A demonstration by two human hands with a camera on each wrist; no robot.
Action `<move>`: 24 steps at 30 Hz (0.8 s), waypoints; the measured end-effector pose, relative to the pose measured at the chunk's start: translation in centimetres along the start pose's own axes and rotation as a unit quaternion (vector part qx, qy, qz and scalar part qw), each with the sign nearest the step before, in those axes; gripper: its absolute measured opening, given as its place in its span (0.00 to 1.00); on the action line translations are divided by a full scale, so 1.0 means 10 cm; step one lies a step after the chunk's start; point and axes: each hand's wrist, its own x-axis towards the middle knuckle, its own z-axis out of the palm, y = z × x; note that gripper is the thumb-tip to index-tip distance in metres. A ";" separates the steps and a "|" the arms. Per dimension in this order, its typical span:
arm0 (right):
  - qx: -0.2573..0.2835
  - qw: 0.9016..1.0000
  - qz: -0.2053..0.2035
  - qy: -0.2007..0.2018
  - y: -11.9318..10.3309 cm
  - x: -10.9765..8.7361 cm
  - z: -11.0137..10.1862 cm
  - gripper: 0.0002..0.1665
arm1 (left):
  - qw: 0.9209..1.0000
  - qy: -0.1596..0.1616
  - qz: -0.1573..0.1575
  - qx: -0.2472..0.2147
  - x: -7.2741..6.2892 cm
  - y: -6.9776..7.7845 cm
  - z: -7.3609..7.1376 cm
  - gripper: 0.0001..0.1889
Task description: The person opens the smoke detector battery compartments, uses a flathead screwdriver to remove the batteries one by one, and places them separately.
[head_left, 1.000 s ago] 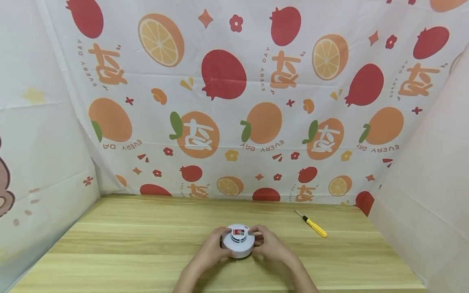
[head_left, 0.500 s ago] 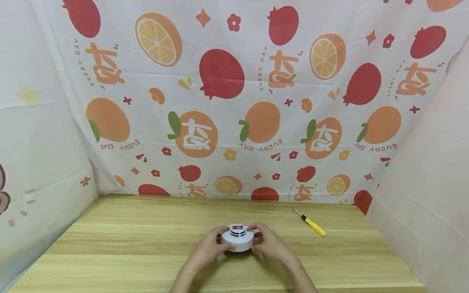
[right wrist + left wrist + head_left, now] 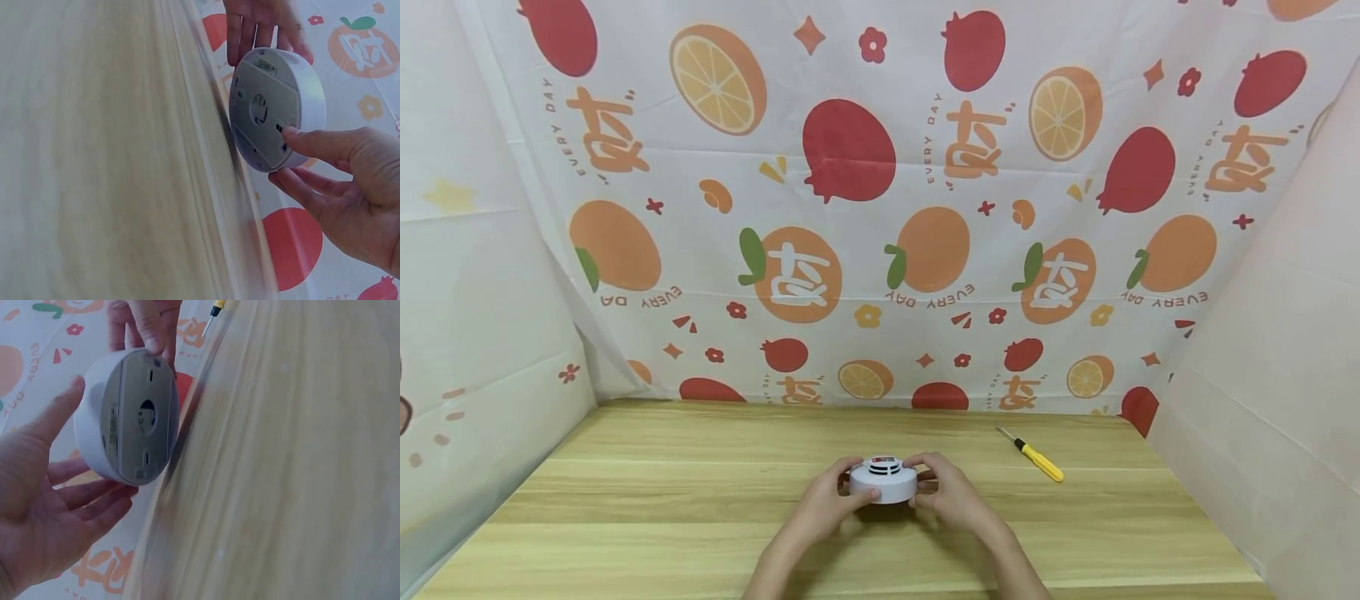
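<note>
A round white smoke detector (image 3: 883, 486) with dark slots and a red label on top is held between both hands above the wooden table. My left hand (image 3: 827, 505) grips its left side, thumb on the near edge and fingers farther round. On the opposite side, my right hand (image 3: 952, 497) holds the rim. Both wrist views show the flat grey underside (image 3: 140, 422) with a round central hole and small slots. In the right wrist view the right thumb (image 3: 315, 144) presses on the underside near a slot, while the fingers support the rim.
A screwdriver (image 3: 1039, 461) with a yellow handle lies on the table (image 3: 700, 500), to the right of and beyond the hands. Behind the table hangs a fruit-printed cloth (image 3: 865, 267), with pale cloth (image 3: 1247, 400) along the sides.
The smoke detector has tipped so its top leans away and more of its near side shows. It has risen slightly in the head view, both hands moving with it.
</note>
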 end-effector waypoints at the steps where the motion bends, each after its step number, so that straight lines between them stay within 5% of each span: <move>1: 0.001 1.000 -0.002 0.001 0.00 0.00 0.00 0.25 | 1.000 -0.001 0.005 -0.004 0.00 -0.01 0.00 0.35; 8: 0.009 1.000 -0.003 0.009 -0.01 0.00 -0.01 0.24 | 0.999 -0.007 0.044 -0.027 0.00 -0.06 -0.02 0.31; 24: 0.007 1.000 0.003 0.014 -0.06 0.01 -0.05 0.22 | 0.997 0.050 0.061 -0.026 0.02 -0.04 0.00 0.20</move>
